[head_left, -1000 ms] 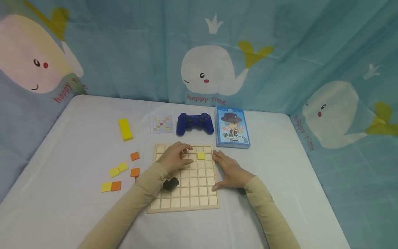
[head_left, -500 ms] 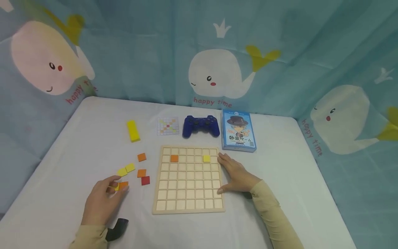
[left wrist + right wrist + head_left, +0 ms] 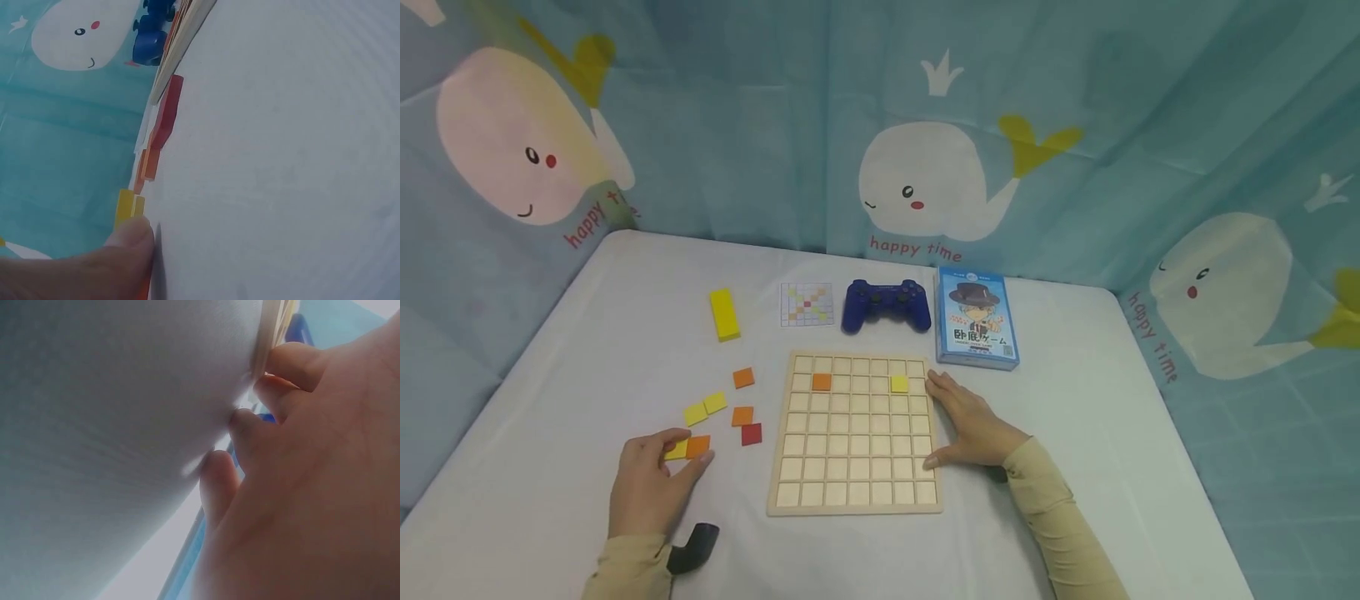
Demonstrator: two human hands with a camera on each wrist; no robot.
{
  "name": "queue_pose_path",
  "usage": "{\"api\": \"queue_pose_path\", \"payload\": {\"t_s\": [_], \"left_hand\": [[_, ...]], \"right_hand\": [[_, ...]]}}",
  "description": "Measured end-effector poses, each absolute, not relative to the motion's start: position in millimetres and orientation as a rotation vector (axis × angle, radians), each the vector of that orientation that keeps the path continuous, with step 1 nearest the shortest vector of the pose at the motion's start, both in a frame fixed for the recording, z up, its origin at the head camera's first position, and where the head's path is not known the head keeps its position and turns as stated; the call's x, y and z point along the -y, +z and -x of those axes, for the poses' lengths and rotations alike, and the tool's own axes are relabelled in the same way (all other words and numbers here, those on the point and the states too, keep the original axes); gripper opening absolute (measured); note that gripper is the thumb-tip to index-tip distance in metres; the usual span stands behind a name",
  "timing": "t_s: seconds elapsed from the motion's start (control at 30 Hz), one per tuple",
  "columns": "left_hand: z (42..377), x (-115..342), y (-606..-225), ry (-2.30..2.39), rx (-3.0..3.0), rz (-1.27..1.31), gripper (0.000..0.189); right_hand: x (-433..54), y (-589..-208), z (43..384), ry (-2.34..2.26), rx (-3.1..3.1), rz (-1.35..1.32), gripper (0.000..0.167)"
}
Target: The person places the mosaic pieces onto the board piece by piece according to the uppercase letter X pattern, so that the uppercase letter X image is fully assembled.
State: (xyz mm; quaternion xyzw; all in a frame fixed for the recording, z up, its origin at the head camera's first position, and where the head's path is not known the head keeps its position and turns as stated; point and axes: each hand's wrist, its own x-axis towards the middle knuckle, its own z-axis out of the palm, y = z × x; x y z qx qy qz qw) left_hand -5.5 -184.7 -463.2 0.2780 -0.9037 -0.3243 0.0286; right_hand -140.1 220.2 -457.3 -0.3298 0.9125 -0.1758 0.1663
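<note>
Thumb and forefinger of the left hand [image 3: 646, 489] appear to pinch the orange tile [image 3: 698, 447], left of the wooden grid board [image 3: 859, 470]; whether it is off the white cloth [image 3: 1097, 400], I cannot tell. A yellow tile [image 3: 675, 451] sits just beside its left edge, partly behind the forefinger, so a lift could drag or tip it. The grip seems to run from corner to corner, and so thin a tile may twist or slip if thumb and finger push unevenly.

The right hand [image 3: 973, 429] is spread at the board's right edge, thumb apart from the fingers; too firm a push could slide the board left, since the cloth may give.

For a move rightward, the red tile [image 3: 751, 434] and the loose orange tile [image 3: 742, 416] lie between hand and board, and a low carry could catch them. The dark wrist piece [image 3: 694, 547] juts rightward and could brush the board's near left corner. Room is better along the near side. Beyond the far rim, the controller [image 3: 886, 306] and box [image 3: 977, 321] leave only a strip; the cloth spreads widest on the right.
</note>
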Motion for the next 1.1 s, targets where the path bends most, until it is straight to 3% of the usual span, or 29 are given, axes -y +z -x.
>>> {"api": "queue_pose_path", "payload": {"t_s": [0.4, 0.8, 0.97, 1.1], "left_hand": [[4.8, 186.2, -464.4, -0.993, 2.819, -0.839, 0.051], [5.4, 187.1, -463.5, -0.944, 2.818, -0.789, 0.04], [6.7, 186.6, -464.8, -0.836, 2.866, -0.641, 0.042], [6.1, 184.3, -465.6, -0.756, 2.842, -0.464, 0.032]], "right_hand": [[-221.4, -458.1, 141.5, -0.49, -2.599, 0.938, 0.124], [-221.5, -456.0, 141.3, -0.51, -2.59, 0.925, 0.122], [-222.2, -457.9, 142.2, -0.51, -2.589, 0.924, 0.122], [-221.8, -459.0, 142.8, -0.515, -2.586, 0.929, 0.122]]}}
